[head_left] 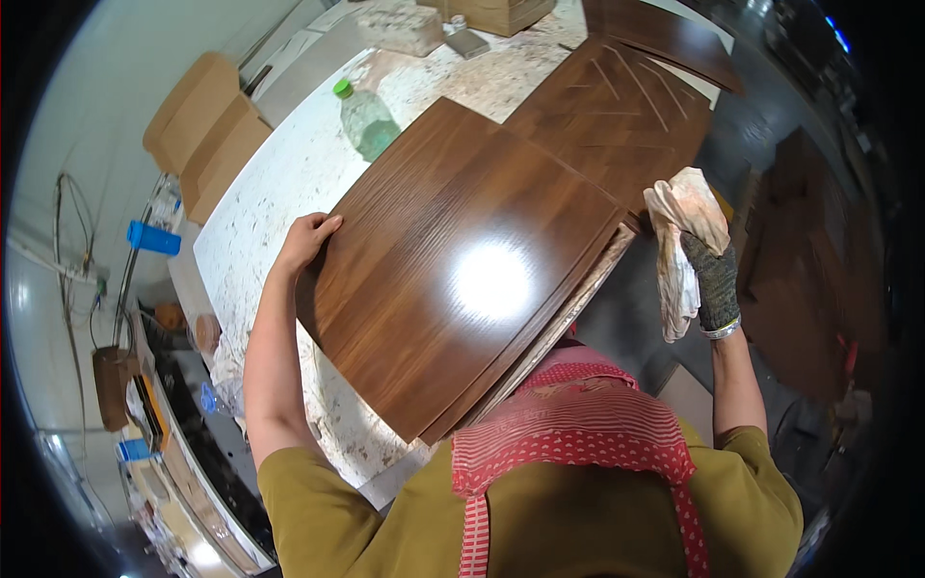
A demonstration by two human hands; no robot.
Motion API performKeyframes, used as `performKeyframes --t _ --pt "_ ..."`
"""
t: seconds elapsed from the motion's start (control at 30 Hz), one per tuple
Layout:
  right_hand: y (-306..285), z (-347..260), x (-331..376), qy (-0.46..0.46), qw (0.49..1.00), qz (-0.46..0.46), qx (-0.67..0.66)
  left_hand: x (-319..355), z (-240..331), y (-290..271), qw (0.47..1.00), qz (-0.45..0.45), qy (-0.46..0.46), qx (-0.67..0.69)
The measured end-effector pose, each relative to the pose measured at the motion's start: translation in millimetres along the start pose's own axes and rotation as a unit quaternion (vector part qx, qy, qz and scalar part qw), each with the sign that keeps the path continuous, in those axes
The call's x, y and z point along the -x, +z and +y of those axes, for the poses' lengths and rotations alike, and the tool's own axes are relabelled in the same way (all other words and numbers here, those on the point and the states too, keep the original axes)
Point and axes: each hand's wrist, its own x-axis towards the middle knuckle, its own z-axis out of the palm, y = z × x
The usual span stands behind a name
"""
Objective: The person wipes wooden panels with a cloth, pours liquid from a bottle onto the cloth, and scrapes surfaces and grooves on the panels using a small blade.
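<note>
A glossy dark brown wood-grain panel [434,241] lies in front of me, stacked over at least one more like it. My left hand [308,241] is bare and grips the panel's left edge, with the thumb near the top face and the other fingers partly hidden. My right hand [711,275] wears a dark grey knitted glove. It holds a crumpled, stained whitish rag [689,212] just off the panel's right corner. A bright light reflects from the panel's surface.
Underneath is a white, paint-speckled table [255,207]. A green-capped bottle [366,120] with green liquid stands behind the panel. Another brown panel [617,106] with light streaks lies at the far right. An open cardboard box [212,135] sits at the left, near a blue bottle [154,238].
</note>
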Motion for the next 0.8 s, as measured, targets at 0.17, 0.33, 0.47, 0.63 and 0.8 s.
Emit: performKeyframes --t 0.17,0.33,0.47,0.63,0.8 --pt "-17 15 0 0.052 0.99 0.044 -0.124 12 24 -41 0.994 0.088 0.03 -0.063" --pt "-23 29 -6 0.008 0.991 0.035 -0.133 108 170 -118 0.958 0.186 0.17 -0.139" --pt "-21 43 -21 -0.021 0.992 0.04 -0.115 217 226 -61 0.923 0.25 0.193 -0.221" --pt "-9 37 -22 -0.041 0.989 -0.03 -0.14 326 194 66 0.863 0.1 0.274 -0.412" --pt "-4 33 -15 -0.037 0.974 -0.126 -0.185 340 168 177 0.92 0.078 0.262 -0.282"
